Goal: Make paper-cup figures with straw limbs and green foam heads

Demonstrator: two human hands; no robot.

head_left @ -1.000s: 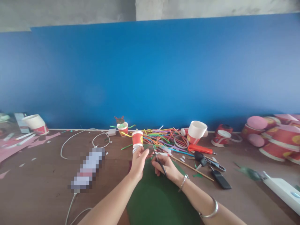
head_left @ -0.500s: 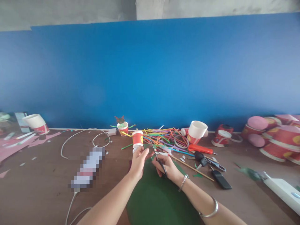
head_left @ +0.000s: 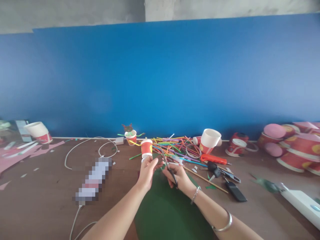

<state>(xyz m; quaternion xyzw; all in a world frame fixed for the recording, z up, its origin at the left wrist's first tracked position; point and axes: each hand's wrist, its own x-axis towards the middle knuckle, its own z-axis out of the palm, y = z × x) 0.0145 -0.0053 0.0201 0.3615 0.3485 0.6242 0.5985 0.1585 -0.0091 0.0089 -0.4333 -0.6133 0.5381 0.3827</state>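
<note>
"From the head view, what is each hand doing?"

"The right hand (head_left: 180, 176) has its fingers wrapped round a pair of scissors (head_left: 172, 173), the blades pointing to the far side. The left hand (head_left: 147, 174) is just beside it, thumb drawn in towards the other fingers. Whatever may be between them is too small to make out, so I can't tell whether they grasp anything."

"And where are the scissors?"

"Over the far end of a dark green sheet (head_left: 170, 213), which lies on the near middle of the bench (head_left: 120, 206)."

"What is beyond the hands?"

"A red and white cup (head_left: 146, 148) just past the left hand, and a heap of coloured straws (head_left: 175, 147) to its right. Farther left, a cup with a small cat-like figure (head_left: 131, 137) stands near the blue panel (head_left: 160, 80)."

"Anything to the right?"

"A wooden stick (head_left: 205, 179) lies slantwise, its near end close to a black fob (head_left: 235, 190). An orange-handled tool (head_left: 213, 159) is farther off, with red cups (head_left: 297, 150) grouped at the far right."
</note>
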